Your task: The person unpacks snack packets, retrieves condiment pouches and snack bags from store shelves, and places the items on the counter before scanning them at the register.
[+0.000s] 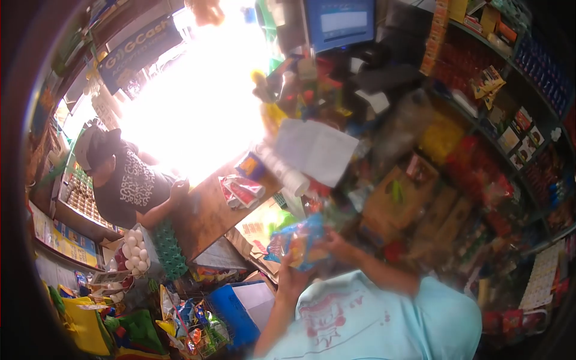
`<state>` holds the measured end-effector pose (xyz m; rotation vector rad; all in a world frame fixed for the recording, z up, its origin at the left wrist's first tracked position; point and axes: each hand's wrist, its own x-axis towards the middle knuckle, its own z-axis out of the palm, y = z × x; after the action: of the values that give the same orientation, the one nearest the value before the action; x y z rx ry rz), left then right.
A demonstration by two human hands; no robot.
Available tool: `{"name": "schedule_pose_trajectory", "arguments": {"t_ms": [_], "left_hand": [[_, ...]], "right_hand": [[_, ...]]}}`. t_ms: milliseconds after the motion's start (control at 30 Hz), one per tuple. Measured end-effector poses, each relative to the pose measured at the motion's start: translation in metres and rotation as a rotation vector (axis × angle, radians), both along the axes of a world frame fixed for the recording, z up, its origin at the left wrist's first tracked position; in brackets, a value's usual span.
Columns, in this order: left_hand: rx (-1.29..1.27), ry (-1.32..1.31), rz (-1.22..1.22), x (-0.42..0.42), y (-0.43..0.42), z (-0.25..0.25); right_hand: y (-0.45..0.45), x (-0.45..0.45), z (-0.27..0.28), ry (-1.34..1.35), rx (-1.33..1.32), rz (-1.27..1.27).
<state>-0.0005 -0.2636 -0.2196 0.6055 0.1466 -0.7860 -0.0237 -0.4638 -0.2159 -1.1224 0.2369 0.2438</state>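
In front of my chest I hold a clear and blue plastic pack (305,241) with orange and yellow contents. My left hand (293,277) grips its lower left side, and my right hand (333,245) is closed on its right side. Both hands are slightly blurred. Just beyond the pack, a wooden counter (207,225) carries red-and-white packets (241,192) and a blue and yellow box (252,166). White rolls or stacked cups (288,177) lie beside a pale sheet (315,150).
A person (132,180) in a cap and dark shirt is across the counter. White eggs (137,252) and green trays (171,249) stand at left. Snack packets (192,324) and a blue folder (234,309) lie below. Cardboard boxes (399,198), a monitor (342,24) and stocked shelves are right.
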Motion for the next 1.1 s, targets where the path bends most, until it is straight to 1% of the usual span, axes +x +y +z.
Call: {"name": "schedule_pose_trajectory", "arguments": {"t_ms": [67, 100, 133, 200, 233, 300, 333, 367, 400, 433, 467, 500, 567, 600, 633, 667, 700, 733, 767, 833, 867, 900, 1000, 1033, 1067, 1100], "left_hand": [[0.096, -0.035, -0.045, 0.014, -0.006, -0.014], [0.136, -0.029, -0.024, 0.022, -0.01, -0.006], [0.211, -0.1, -0.044, 0.033, -0.011, -0.011], [0.361, -0.24, -0.085, 0.058, -0.012, -0.023], [0.387, -0.287, -0.066, 0.067, -0.019, -0.004], [0.422, -0.574, -0.32, 0.077, -0.031, 0.045], [0.435, -0.713, -0.448, 0.086, -0.038, 0.061], [0.525, -0.875, -0.603, 0.095, -0.049, 0.068], [0.599, -1.055, -0.749, 0.103, -0.059, 0.075], [0.745, -1.25, -0.863, 0.105, -0.079, 0.106], [0.896, -1.443, -0.975, 0.11, -0.098, 0.125], [0.781, -1.456, -0.952, 0.115, -0.115, 0.125], [0.718, -1.42, -0.913, 0.128, -0.144, 0.126], [0.689, -1.404, -0.89, 0.131, -0.154, 0.122], [0.692, -1.419, -0.733, 0.134, -0.161, 0.106], [0.725, -1.345, -0.667, 0.134, -0.164, 0.095], [0.755, -1.275, -0.601, 0.134, -0.165, 0.085], [0.781, -1.205, -0.535, 0.132, -0.166, 0.084], [0.923, -1.228, -0.498, 0.125, -0.163, 0.087], [1.043, -1.108, -0.247, 0.108, -0.16, 0.065], [1.093, -1.046, -0.117, 0.1, -0.158, 0.049], [1.274, -1.196, 0.125, 0.091, -0.155, 0.034], [1.431, -0.93, 0.438, 0.074, -0.151, 0.012], [1.254, -0.671, 0.448, 0.075, -0.149, 0.015], [1.063, -0.421, 0.452, 0.076, -0.145, 0.022], [0.859, -0.181, 0.449, 0.076, -0.139, 0.028]], "right_hand": [[-0.026, 0.003, -0.001, 0.084, 0.062, -0.013], [-0.039, 0.006, -0.007, -0.02, -0.052, -0.032], [-0.054, 0.009, -0.018, -0.123, -0.165, -0.049], [-0.086, 0.02, -0.039, -0.122, -0.202, -0.032], [-0.104, 0.029, -0.044, -0.017, -0.126, 0.004], [-0.136, 0.042, -0.052, 0.059, -0.045, 0.1], [-0.15, 0.047, -0.043, 0.031, -0.042, 0.165], [-0.162, 0.051, -0.039, 0.007, -0.04, 0.235], [-0.173, 0.06, -0.042, -0.037, -0.056, 0.368], [-0.18, 0.073, -0.048, -0.082, -0.074, 0.503], [-0.187, 0.085, -0.052, -0.13, -0.093, 0.641], [-0.19, 0.093, -0.052, -0.176, -0.144, 0.694], [-0.19, 0.106, -0.055, -0.279, -0.246, 0.803], [-0.191, 0.111, -0.06, -0.225, -0.248, 0.838], [-0.192, 0.115, -0.067, -0.172, -0.252, 0.874], [-0.191, 0.12, -0.072, -0.12, -0.261, 0.909], [-0.19, 0.123, -0.084, -0.158, -0.4, 0.942], [-0.189, 0.119, -0.063, -0.041, -0.241, 0.87], [-0.189, 0.114, -0.064, -0.086, -0.21, 0.798], [-0.188, 0.094, -0.106, -0.395, -0.225, 0.618], [-0.186, 0.089, -0.125, -0.494, -0.216, 0.549], [-0.184, 0.088, -0.142, -0.578, -0.212, 0.483], [-0.168, 0.107, -0.141, 0.077, 0.325, 0.437], [-0.158, 0.111, -0.123, 0.011, 0.197, 0.415], [-0.148, 0.114, -0.106, -0.049, 0.027, 0.342], [-0.134, 0.117, -0.074, -0.111, -0.14, 0.267]]}}
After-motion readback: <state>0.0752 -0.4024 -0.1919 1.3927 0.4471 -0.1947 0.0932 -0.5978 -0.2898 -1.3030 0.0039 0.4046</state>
